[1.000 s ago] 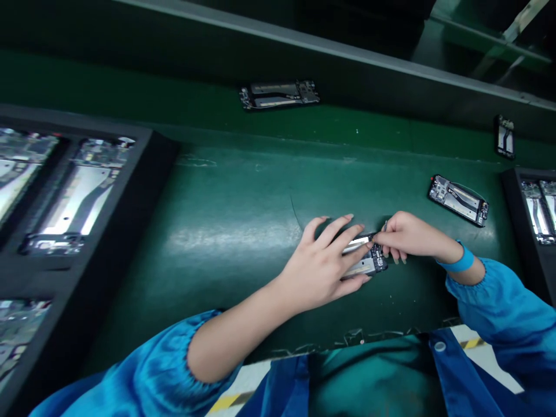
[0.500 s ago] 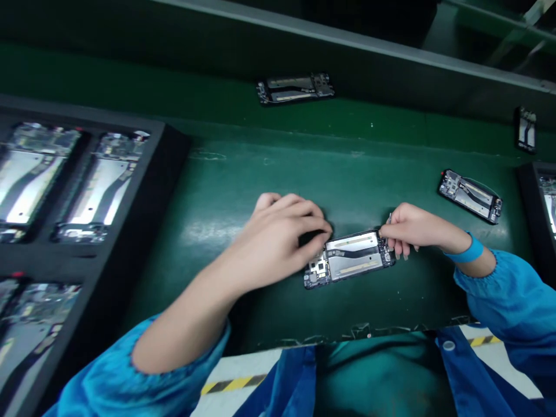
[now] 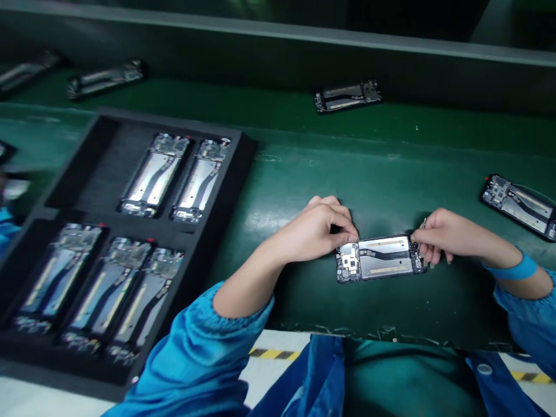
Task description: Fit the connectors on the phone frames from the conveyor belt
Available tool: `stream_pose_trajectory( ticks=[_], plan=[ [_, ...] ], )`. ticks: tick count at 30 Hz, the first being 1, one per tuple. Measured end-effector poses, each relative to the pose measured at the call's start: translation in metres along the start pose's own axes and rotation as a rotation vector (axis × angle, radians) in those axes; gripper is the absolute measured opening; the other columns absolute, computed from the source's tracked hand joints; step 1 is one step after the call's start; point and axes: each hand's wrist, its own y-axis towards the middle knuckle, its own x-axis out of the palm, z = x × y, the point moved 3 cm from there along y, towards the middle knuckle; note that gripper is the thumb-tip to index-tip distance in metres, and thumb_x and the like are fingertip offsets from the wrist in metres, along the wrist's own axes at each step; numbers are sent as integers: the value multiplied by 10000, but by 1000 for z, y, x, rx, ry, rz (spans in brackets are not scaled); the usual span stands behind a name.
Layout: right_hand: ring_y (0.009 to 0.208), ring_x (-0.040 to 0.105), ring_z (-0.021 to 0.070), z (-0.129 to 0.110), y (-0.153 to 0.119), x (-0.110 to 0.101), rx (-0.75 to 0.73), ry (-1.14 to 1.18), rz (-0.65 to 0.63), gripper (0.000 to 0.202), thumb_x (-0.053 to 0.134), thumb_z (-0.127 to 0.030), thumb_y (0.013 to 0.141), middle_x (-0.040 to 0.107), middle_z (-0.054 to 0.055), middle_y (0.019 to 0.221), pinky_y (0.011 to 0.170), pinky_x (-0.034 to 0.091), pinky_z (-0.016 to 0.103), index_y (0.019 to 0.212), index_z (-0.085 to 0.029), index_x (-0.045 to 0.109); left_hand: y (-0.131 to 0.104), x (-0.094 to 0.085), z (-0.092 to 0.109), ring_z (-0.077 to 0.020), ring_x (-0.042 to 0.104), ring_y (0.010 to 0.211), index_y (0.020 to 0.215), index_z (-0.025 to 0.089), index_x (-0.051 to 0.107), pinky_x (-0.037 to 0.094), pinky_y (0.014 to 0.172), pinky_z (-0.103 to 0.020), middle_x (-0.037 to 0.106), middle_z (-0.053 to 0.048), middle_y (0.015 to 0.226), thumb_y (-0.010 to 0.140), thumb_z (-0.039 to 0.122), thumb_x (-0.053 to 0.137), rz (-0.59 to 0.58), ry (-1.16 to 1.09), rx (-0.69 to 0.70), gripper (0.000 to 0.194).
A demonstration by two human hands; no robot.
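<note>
An opened phone (image 3: 386,255) lies on the green bench, its circuit board at the left end and a dark ribbon cable running along the silver middle. My left hand (image 3: 321,229) is closed in a pinch at the phone's upper left corner, where the fingertips hide what they grip. At the opposite end, my right hand (image 3: 447,234) has thumb and fingers pressed together against the phone's upper right corner. A thin metal tool (image 3: 424,222) sticks up from the right fingers; most of it is hidden in the hand.
Left of me stands a black foam tray (image 3: 247,153) with several opened phones in its slots. Another opened phone (image 3: 347,97) lies at the back, and one (image 3: 519,205) at the right. A co-worker's blue sleeve (image 3: 6,229) shows at the far left.
The view has swung left, so more of the tray and a co-worker's sleeve now show. My left fingers have drawn into a tighter pinch at the phone's upper corner. My right hand stays at the right end.
</note>
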Motion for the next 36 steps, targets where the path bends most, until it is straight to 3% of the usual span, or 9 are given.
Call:
stream_pose_trajectory(
  ticks=[13, 36],
  plan=[
    [573, 731, 171, -5, -2, -1, 21, 31, 24, 296, 616, -262, 842, 739, 108, 604, 370, 460, 147, 603, -129, 730, 8, 1, 2, -208, 546, 983, 869, 279, 799, 285, 942, -376, 740, 14, 902, 902, 240, 688, -65, 0, 3, 122],
    [553, 728, 170, -6, -2, 1, 9, 45, 28, 322, 585, -209, 859, 735, 101, 592, 362, 467, 154, 574, -142, 718, 12, 0, -4, -197, 572, 967, 878, 287, 807, 338, 976, -373, 769, 20, 918, 897, 249, 707, -87, -78, 58, 108]
  ],
)
